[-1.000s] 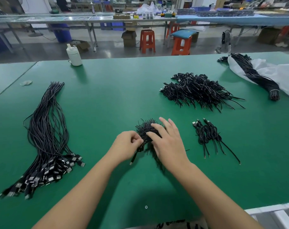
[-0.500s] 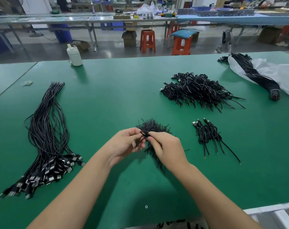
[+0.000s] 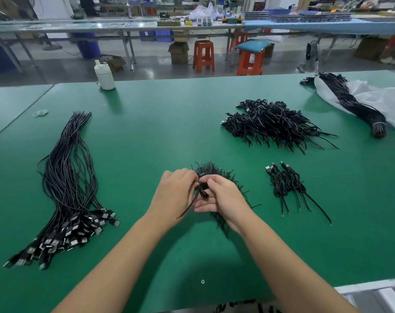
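Observation:
A small heap of short black ties (image 3: pixel 212 171) lies on the green table (image 3: pixel 160 123) in front of me. Just above its near side, my left hand (image 3: pixel 176 195) and my right hand (image 3: pixel 223 199) meet and both pinch one thin black tie (image 3: pixel 193 203), whose loose end hangs down towards my left wrist. A small coiled black piece sits between the fingertips; what it is cannot be told. To the right lie a few coiled USB cables (image 3: pixel 286 184) with bare wire ends.
A long bundle of black USB cables (image 3: pixel 65 190) stretches along the left. A big pile of coiled cables (image 3: pixel 275 123) lies at the back right, a banded bundle (image 3: pixel 354 107) on a white bag (image 3: pixel 390 102) further right. A white bottle (image 3: pixel 105 75) stands at the far edge.
My right hand lifted off the heap and closed its fingers. Both hands came together and pulled one tie up out of the heap; its end now hangs free.

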Available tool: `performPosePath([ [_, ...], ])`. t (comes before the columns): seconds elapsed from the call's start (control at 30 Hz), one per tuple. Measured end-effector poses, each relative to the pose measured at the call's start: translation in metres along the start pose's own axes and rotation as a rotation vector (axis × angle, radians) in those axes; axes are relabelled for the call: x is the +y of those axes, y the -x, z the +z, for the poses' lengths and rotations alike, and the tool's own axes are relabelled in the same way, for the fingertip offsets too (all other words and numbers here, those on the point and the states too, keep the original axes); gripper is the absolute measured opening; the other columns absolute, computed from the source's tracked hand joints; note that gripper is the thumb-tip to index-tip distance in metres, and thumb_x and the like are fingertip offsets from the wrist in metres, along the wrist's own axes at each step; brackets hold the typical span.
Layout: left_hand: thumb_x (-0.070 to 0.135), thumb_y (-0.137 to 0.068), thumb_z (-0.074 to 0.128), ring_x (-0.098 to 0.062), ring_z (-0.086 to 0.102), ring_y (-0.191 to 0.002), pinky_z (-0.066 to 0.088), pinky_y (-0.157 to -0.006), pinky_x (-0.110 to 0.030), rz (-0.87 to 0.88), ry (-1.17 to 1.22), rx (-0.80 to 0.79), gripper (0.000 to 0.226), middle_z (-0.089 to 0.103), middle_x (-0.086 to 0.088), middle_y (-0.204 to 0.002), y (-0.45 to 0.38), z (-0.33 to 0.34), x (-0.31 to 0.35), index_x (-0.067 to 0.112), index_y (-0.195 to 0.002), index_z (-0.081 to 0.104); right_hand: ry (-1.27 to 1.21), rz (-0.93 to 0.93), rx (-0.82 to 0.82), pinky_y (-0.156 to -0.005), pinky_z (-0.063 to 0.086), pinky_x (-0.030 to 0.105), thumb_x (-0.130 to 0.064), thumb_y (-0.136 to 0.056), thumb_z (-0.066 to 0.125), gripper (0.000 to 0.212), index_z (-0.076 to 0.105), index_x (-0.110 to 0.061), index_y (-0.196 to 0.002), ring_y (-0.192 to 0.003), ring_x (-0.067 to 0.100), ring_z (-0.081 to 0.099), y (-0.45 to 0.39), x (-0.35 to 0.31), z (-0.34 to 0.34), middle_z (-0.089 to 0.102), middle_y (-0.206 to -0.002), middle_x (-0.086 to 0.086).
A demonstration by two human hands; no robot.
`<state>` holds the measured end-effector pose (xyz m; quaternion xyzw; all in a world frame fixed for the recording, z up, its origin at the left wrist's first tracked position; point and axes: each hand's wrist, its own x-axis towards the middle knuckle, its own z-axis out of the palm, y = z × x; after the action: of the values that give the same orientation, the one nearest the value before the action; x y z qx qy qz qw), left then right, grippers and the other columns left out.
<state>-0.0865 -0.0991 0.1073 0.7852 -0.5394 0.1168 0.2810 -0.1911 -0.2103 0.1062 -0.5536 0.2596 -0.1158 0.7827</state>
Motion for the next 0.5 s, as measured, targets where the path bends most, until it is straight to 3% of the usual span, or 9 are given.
performPosePath([
  [0.1, 0.014, -0.094, 0.056, -0.025, 0.057, -0.076, 0.044, -0.074, -0.038, -0.110, 0.109, -0.021, 0.009, 0.062, 0.002, -0.081, -0.001, -0.003, -0.005, 0.017, -0.086, 0.058, -0.037, 0.011, -0.097, -0.072, 0.059, 0.036, 0.001, -0.098, 0.032, 0.035, 0.058, -0.002, -0.122, -0.088, 0.030, 0.072, -0.001, -0.001, -0.009, 0.073, -0.095, 0.022],
  [0.2, 0.019, -0.092, 0.063, -0.009, 0.055, -0.066, 0.043, -0.065, -0.024, -0.344, 0.302, -0.078, 0.013, 0.063, 0.006, -0.072, -0.004, -0.002, -0.008, 0.023, -0.080, 0.059, 0.035, -0.093, -0.147, -0.080, 0.059, 0.031, 0.004, -0.100, 0.045, 0.028, 0.060, -0.004, -0.123, -0.101, 0.021, 0.071, -0.001, 0.002, -0.013, 0.074, -0.103, 0.013],
  [0.33, 0.018, -0.090, 0.067, -0.002, 0.046, -0.052, 0.038, -0.054, -0.012, -0.484, 0.469, -0.139, 0.018, 0.062, 0.022, -0.060, -0.009, 0.001, -0.007, 0.025, -0.075, 0.060, 0.253, -0.231, -0.049, -0.083, 0.059, 0.031, 0.001, -0.094, 0.060, 0.026, 0.066, -0.016, -0.113, -0.089, 0.014, 0.071, -0.005, 0.007, -0.013, 0.075, -0.098, 0.008],
  [0.5, 0.016, -0.090, 0.067, -0.006, 0.043, -0.054, 0.038, -0.055, -0.018, -0.520, 0.526, -0.145, 0.015, 0.063, 0.005, -0.066, -0.009, 0.006, -0.005, 0.023, -0.078, 0.062, 0.421, -0.320, 0.085, -0.075, 0.058, 0.036, -0.008, -0.092, 0.066, 0.026, 0.072, -0.033, -0.098, -0.068, 0.020, 0.074, -0.006, 0.009, -0.013, 0.076, -0.091, -0.002],
])
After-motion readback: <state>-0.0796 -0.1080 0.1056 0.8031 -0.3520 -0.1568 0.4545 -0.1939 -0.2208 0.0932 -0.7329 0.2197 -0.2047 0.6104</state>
